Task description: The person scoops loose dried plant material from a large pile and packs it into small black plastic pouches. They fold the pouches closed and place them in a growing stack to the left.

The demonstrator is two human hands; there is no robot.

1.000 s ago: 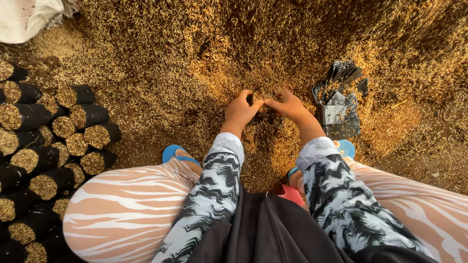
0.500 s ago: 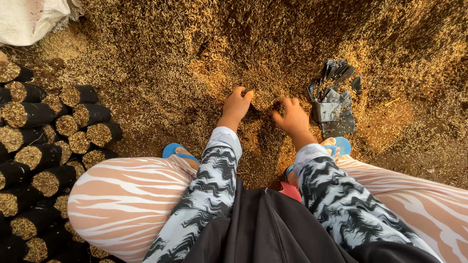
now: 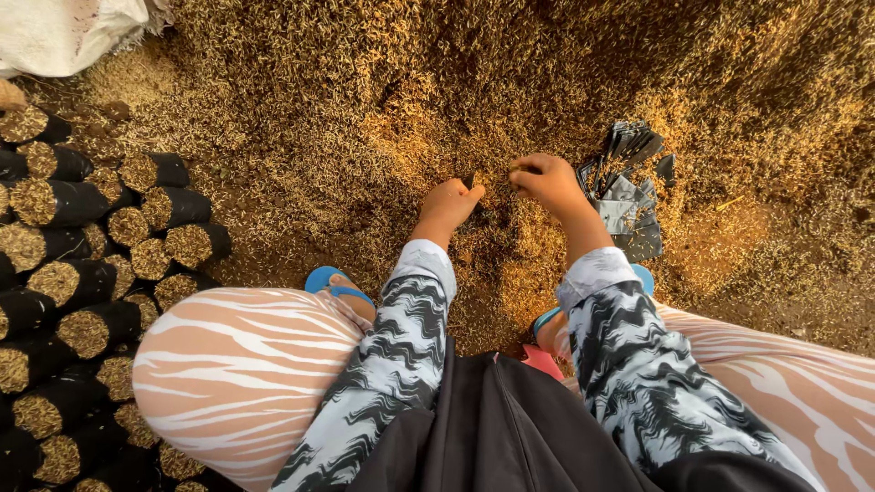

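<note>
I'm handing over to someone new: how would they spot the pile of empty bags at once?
Start from the wide bed of golden husk that fills the ground ahead. Follow the right hand outward; just beyond it a loose heap of flat, dark grey empty bags lies on the husk. Unlike the filled bags stacked on the left, round and topped with husk, these are limp, crumpled and shiny.

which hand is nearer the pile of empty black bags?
Right. The right hand sits just beside the pile of empty black bags, almost touching its edge. The left hand is farther off, on the husk heap.
</note>
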